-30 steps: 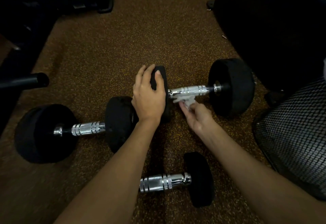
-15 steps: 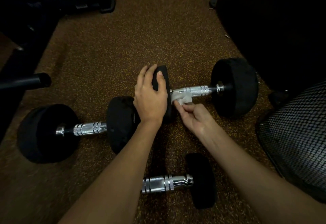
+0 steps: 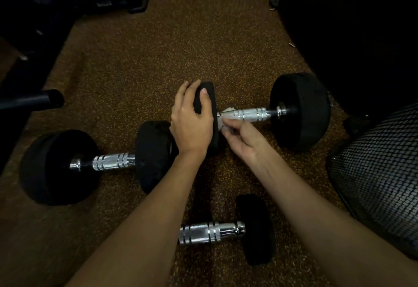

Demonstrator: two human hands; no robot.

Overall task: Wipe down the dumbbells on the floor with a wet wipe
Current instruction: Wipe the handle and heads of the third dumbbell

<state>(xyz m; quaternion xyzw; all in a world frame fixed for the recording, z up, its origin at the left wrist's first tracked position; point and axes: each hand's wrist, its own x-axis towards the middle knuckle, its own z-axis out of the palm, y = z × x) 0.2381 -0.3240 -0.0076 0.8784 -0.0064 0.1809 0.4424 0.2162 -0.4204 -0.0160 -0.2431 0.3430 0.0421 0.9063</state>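
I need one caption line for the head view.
Left hand grips a black round-headed dumbbell; right hand pinches a white wet wipe against its chrome handle.

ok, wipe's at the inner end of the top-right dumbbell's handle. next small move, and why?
Probably slide the right hand with the wet wipe rightward along the chrome handle toward the far weight. The wipe sits bunched at the handle's left end, beside the near weight that the left hand grips. The knurled length to its right is uncovered, so likely unwiped.
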